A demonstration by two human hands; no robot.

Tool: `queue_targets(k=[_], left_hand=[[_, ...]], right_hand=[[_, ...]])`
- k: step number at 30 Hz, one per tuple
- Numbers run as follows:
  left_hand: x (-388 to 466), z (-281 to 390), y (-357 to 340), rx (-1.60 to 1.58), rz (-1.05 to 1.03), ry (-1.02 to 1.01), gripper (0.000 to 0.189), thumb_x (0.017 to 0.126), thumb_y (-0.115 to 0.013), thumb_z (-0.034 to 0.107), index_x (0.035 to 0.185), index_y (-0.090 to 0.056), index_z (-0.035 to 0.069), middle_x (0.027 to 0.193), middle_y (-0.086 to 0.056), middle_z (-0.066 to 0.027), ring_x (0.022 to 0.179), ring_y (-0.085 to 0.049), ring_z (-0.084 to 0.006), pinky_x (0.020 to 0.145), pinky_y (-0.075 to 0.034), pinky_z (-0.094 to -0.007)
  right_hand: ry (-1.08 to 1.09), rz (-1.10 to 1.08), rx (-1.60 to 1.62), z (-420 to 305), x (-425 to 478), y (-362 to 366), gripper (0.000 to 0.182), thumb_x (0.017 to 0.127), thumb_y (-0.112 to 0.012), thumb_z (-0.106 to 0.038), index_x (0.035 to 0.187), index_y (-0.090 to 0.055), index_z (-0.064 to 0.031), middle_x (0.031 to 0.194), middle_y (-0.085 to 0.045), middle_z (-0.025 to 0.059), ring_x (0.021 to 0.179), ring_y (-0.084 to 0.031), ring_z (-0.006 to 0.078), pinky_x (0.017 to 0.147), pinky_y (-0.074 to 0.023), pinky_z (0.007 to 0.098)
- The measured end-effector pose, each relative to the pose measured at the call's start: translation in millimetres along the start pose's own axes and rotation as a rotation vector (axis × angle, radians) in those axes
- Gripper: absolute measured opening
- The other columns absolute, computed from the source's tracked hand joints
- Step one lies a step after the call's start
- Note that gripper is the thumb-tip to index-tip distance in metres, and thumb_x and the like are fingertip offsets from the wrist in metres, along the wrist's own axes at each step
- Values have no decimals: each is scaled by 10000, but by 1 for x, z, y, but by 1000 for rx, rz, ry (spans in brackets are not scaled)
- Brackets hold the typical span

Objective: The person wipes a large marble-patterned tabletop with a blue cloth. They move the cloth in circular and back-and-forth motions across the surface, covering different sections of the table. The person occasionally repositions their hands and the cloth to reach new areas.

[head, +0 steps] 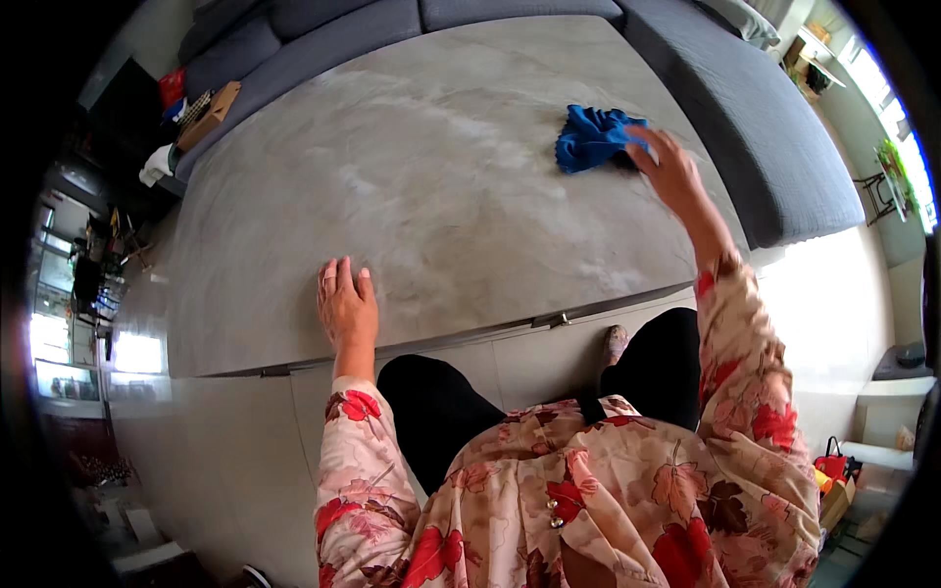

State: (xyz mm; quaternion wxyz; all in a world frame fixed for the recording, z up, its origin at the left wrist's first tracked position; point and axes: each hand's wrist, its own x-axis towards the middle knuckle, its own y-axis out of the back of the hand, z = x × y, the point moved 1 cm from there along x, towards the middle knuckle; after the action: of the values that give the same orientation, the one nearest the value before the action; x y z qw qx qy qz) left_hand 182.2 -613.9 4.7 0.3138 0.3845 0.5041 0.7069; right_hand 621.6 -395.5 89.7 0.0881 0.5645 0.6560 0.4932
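A crumpled blue cloth (597, 140) with a scalloped edge lies on the far right part of a large grey marbled tabletop (441, 191). My right hand (667, 165) is at the cloth's right edge, thumb and fingers apart and slightly blurred. Its fingertips overlap the cloth in the picture, and whether they touch it is unclear. Nothing is seen gripped in that hand. Near the front edge of the table, my left hand (347, 303) rests palm down on the surface, fingers extended, holding nothing.
A grey sofa (353, 55) runs along the table's far side, and its chaise section (742, 125) flanks the right. A cardboard box (209, 117) and fabric items sit on the sofa at left. Small metal hardware (562, 319) protrudes beneath the table's front edge.
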Motion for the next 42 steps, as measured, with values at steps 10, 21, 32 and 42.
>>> queue_targets(k=[10, 21, 32, 42], left_hand=[[-4, -1, 5, 17, 21, 7, 472, 1005, -467, 388, 1378, -537, 107, 1486, -448, -97, 1424, -346, -283, 1162, -294, -436], [-2, 6, 3, 46, 47, -16, 460, 994, -490, 375, 1363, -542, 105, 1456, -475, -92, 1406, -367, -266, 1137, -318, -434], [-2, -10, 2, -8, 71, -23, 454, 999, -487, 372, 1342, -564, 85, 1444, -491, -99, 1384, -394, -281, 1135, -330, -427], [4, 1, 2, 37, 93, -87, 439, 989, -496, 360, 1313, -578, 75, 1397, -531, -130, 1318, -465, -305, 1094, -377, -447]], right_hand=[[-227, -113, -473, 55, 41, -92, 629, 961, -460, -612, 1451, -491, -219, 1549, -406, 69, 1455, -321, 290, 1177, -254, 458], [450, -32, -347, -121, -15, -177, 452, 911, -599, -384, 1253, -627, -90, 1360, -576, 142, 1312, -484, 361, 1098, -365, 521], [358, -89, -175, -72, -88, -81, 414, 905, -661, -274, 1267, -620, -79, 1376, -573, 123, 1319, -499, 300, 1125, -366, 421], [-140, 20, -665, 65, -120, -12, 464, 986, -546, -307, 1376, -522, -56, 1459, -487, 165, 1390, -407, 337, 1139, -321, 486]])
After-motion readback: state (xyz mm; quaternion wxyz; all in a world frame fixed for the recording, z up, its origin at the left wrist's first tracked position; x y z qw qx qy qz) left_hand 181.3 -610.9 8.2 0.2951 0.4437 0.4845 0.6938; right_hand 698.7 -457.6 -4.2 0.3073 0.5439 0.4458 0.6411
